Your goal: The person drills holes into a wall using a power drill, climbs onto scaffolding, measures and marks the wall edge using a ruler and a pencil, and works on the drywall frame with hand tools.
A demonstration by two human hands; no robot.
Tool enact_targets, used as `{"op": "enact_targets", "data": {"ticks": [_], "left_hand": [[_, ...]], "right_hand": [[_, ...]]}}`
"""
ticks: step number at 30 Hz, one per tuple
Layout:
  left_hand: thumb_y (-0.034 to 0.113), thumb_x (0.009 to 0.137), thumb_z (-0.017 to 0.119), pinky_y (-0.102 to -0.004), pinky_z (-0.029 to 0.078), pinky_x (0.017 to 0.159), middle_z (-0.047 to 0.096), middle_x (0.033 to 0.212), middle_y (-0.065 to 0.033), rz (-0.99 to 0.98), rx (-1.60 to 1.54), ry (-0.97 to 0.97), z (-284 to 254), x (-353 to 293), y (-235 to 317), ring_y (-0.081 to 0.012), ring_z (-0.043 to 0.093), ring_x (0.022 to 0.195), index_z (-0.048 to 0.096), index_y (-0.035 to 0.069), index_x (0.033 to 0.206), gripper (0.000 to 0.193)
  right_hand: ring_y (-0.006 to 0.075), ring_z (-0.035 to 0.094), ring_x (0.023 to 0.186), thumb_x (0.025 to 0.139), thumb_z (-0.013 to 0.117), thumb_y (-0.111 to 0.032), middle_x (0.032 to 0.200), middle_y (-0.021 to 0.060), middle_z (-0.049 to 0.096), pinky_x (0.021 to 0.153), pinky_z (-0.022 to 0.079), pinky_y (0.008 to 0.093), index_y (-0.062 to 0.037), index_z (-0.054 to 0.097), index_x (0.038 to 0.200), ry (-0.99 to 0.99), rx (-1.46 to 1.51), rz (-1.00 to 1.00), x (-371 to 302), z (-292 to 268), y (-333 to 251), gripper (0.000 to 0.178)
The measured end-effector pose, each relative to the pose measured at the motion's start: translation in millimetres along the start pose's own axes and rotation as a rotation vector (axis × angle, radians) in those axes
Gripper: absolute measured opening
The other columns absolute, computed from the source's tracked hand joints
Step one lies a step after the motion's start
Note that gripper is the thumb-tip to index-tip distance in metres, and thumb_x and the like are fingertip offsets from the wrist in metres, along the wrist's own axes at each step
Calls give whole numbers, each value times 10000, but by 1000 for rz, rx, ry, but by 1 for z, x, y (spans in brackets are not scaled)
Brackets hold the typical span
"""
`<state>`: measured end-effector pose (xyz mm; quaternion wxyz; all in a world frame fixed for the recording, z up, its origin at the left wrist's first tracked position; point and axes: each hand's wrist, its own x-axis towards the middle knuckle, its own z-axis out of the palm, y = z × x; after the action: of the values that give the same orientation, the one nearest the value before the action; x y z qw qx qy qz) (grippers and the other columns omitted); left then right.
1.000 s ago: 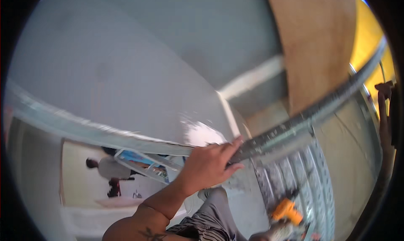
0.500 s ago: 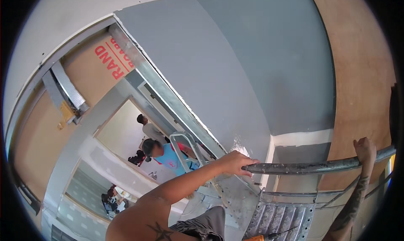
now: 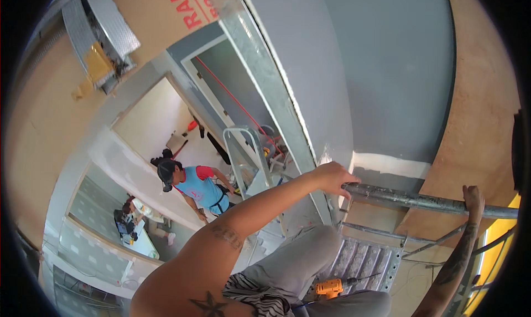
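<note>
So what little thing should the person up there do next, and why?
Maybe ease the left leg carefully away from the orange drill. It lies between the legs on the metal platform, where a bump could move it, and the left hand and right hand are both on the grey bar.

An orange plastic pistol-shaped drill [image 3: 330, 287] lies on a grey ribbed metal platform [image 3: 362, 259] between the person's grey-trousered legs [image 3: 293, 261], before a grey round metal rail [image 3: 409, 198]; left of both is a silver round-topped metal stepladder [image 3: 262, 161]
</note>
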<state>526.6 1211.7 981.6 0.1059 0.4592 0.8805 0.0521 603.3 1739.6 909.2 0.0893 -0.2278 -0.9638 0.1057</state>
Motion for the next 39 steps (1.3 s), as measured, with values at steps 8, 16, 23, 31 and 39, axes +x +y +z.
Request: {"op": "enact_targets", "data": {"ticks": [8, 16, 23, 31, 39], "left_hand": [[399, 688, 775, -400, 513, 714, 697, 915, -110, 33, -103, 94, -1, 12, 0, -307, 669, 807, 647, 184, 1189, 560], [435, 856, 649, -383, 511, 742, 694, 911, -137, -260, -115, -119, -10, 32, 36, -339, 665, 836, 634, 136, 1192, 450], [619, 906, 447, -425, 476, 590, 608, 590, -136, -509, -277, -191, 10, 131, 83, -361, 619, 627, 672, 61, 686, 640], [498, 864, 555, -405, 452, 495, 559, 513, -114, -648, -298, -115, 14, 143, 84, -336, 588, 524, 636, 94, 579, 502], [421, 775, 641, -389, 485, 514, 575, 508, -97, -616, -283, -85, 20, 142, 78, -285, 593, 487, 615, 117, 566, 369]], "right_hand": [[278, 605, 1062, 982, 381, -222, 1054, 113, 649, 859, 508, 396, -128, 580, 1172, -146, -497, -355, 34, 4, 33, 291], [351, 635, 863, 903, 428, -575, 851, 189, 661, 804, 476, 440, -57, 689, 878, -106, 30, 31, -15, -38, -8, 580], [352, 592, 675, 900, 523, -478, 685, 195, 595, 637, 442, 444, -31, 663, 775, -343, -11, -41, 28, -74, 99, 484], [370, 626, 650, 813, 603, -300, 645, 137, 626, 627, 500, 458, -110, 615, 763, -518, -92, -107, 57, -74, 114, 196], [373, 602, 600, 759, 588, -220, 604, 135, 595, 560, 479, 455, -108, 570, 721, -623, -11, -224, 66, -70, 122, 120]]}}
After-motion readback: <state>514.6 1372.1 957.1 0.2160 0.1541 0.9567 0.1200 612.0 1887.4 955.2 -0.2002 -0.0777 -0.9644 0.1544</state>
